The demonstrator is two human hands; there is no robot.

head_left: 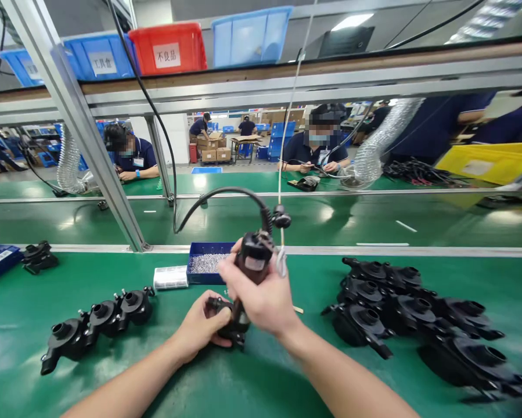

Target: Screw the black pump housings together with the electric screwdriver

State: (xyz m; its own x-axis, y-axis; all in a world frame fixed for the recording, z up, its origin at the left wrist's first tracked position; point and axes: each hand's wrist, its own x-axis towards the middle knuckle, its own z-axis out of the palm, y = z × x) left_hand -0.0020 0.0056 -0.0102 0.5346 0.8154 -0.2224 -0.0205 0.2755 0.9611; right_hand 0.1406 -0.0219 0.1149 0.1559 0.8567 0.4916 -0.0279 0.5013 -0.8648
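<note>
My right hand (pixel 265 296) is wrapped round a black electric screwdriver (pixel 255 255), held upright with its cable at the top. Its lower end reaches down to a black plastic pump housing (pixel 234 332); the tip is hidden, so contact cannot be made out. My left hand (pixel 204 325) grips that housing from the left, thumb on top, against the green table. Just behind them stands a blue tray (pixel 191 264) of small silvery screws. A white-wrapped roll (pixel 170 277) lies beside the tray.
Several similar black housings (pixel 99 313) sit in a row at left, and more (pixel 413 310) are grouped at right. A hanging cord (pixel 292 104) comes down by the screwdriver. A metal post (pixel 82 128) rises at left. Co-workers (pixel 319 148) sit across the green belt (pixel 330 220).
</note>
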